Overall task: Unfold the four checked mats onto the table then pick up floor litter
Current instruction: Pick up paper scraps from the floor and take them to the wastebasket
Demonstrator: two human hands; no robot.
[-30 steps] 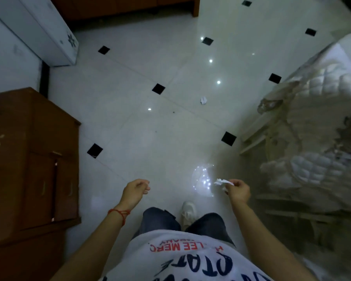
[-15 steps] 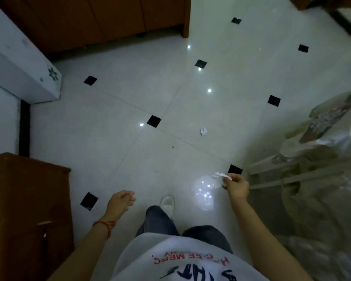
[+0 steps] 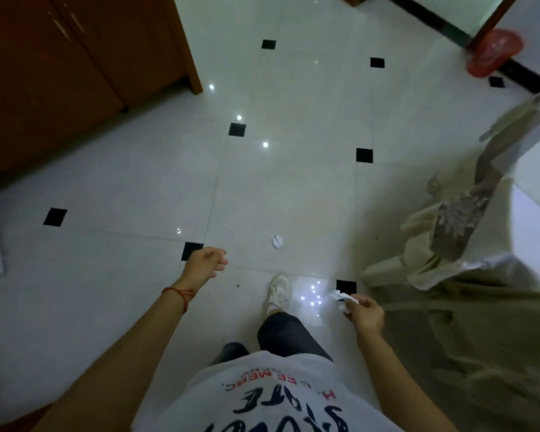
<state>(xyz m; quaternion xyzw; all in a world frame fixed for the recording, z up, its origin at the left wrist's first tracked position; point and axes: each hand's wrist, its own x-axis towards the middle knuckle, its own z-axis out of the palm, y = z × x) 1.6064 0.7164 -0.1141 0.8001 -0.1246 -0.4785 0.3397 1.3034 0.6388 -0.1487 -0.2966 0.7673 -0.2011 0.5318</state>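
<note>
In the head view, our one view, we have walked forward over the last second. The crumpled paper scrap point(image 3: 277, 241) on the white tiled floor point(image 3: 138, 275), which a moment ago lay well ahead of us, now sits just beyond our leading shoe point(image 3: 278, 291), between our two hands. The wooden cabinet point(image 3: 75, 73) has slid up and to the left of the frame, and a red plastic basket point(image 3: 493, 56) has come into sight at the far right corner.

Our right hand point(image 3: 364, 313) still pinches a piece of white litter point(image 3: 340, 297) between thumb and fingertips, as it did a second ago, carried low beside the draped cloth point(image 3: 449, 244) on our right. Our left hand point(image 3: 205, 264) holds nothing. Its fingers hang loosely curled, and it has swung forward with our stride.

No checked mats or table top show here, so we cannot say how that part stands. We judge that we are in the litter-collecting stage. One piece is already in hand and the next is close enough that a bend and a reach with the free left hand should take it.
</note>
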